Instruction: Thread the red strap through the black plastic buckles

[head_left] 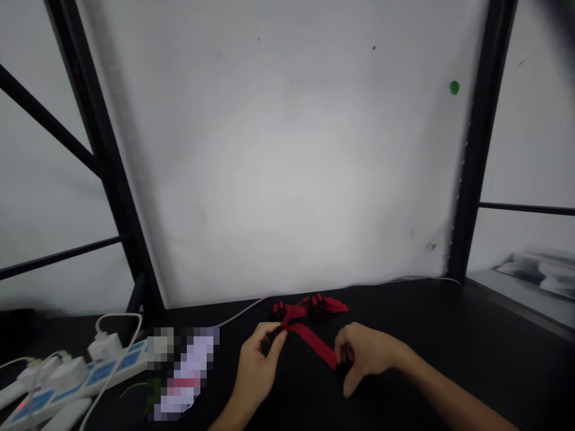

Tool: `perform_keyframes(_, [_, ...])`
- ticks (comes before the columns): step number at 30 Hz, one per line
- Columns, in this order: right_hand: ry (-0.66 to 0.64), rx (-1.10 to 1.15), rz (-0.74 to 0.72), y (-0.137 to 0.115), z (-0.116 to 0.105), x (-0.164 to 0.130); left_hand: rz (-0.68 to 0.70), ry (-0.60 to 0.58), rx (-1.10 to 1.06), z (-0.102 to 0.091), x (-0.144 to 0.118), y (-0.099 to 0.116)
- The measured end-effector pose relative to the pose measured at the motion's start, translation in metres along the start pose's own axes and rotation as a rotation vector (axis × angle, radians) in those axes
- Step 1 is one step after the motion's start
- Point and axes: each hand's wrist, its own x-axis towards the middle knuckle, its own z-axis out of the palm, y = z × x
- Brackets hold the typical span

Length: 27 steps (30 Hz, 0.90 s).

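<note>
A red strap [313,345] runs slantwise between my two hands over the black tabletop. My left hand [259,365] is closed, thumb and fingers pinching the strap's far left end beside a small dark piece I cannot make out clearly. At the strap's lower right end, my right hand [366,353] has its fingers curled onto it, with the thumb pointing down and partly apart. Just beyond my hands lie more red straps [336,306] with black buckles [317,302], loosely bunched together on the table.
On the left sits a white power strip [108,367] with several white plugs and cables. A pixelated pale purple item [191,365] lies beside it. A white board [305,149] between black frame posts [483,137] rises behind the table [431,335]. A thin cable runs along its base.
</note>
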Motion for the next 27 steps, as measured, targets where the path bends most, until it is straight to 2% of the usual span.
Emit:
perform_keyframes(2, [0.034, 0.088, -0.096, -0.007, 0.002, 0.000, 0.041, -0.073, -0.082, 0.002, -0.003, 0.004])
perform_keyframes(6, [0.110, 0.559, -0.272, -0.027, 0.018, 0.004, 0.177, -0.229, -0.149, 0.007, -0.010, 0.012])
perform_keyframes(9, [0.168, 0.754, -0.294, -0.040, 0.041, 0.010, 0.295, -0.314, -0.104, 0.010, -0.014, 0.015])
perform_keyframes(11, [0.257, 0.899, -0.283, -0.044, 0.051, 0.016, 0.353, -0.330, -0.049, 0.011, -0.015, 0.015])
perform_keyframes(13, [0.368, 1.105, -0.271, -0.046, 0.048, 0.021, 0.380, -0.336, 0.040, 0.009, -0.014, 0.014])
perform_keyframes(15, [0.474, 1.237, -0.277, -0.045, 0.030, 0.026, 0.400, -0.370, 0.170, 0.005, -0.013, 0.014])
perform_keyframes(17, [0.539, 1.150, -0.311, -0.044, 0.005, 0.030, 0.436, -0.434, 0.317, 0.001, -0.013, 0.014])
perform_keyframes(18, [0.529, 1.051, -0.293, -0.044, -0.006, 0.033, 0.465, -0.466, 0.385, -0.001, -0.014, 0.014])
perform_keyframes(20, [0.440, 0.765, -0.221, -0.043, -0.020, 0.038, 0.525, -0.516, 0.494, -0.002, -0.016, 0.012])
perform_keyframes(21, [0.379, 0.592, -0.186, -0.042, -0.020, 0.042, 0.552, -0.534, 0.538, -0.002, -0.017, 0.010])
perform_keyframes(23, [0.267, 0.247, -0.139, -0.040, -0.006, 0.048, 0.612, -0.562, 0.619, 0.001, -0.021, 0.003])
perform_keyframes(25, [0.245, 0.143, -0.116, -0.037, 0.018, 0.055, 0.671, -0.571, 0.698, 0.005, -0.024, -0.004])
perform_keyframes(27, [0.278, 0.071, -0.097, -0.035, 0.041, 0.059, 0.694, -0.572, 0.743, 0.008, -0.026, -0.007])
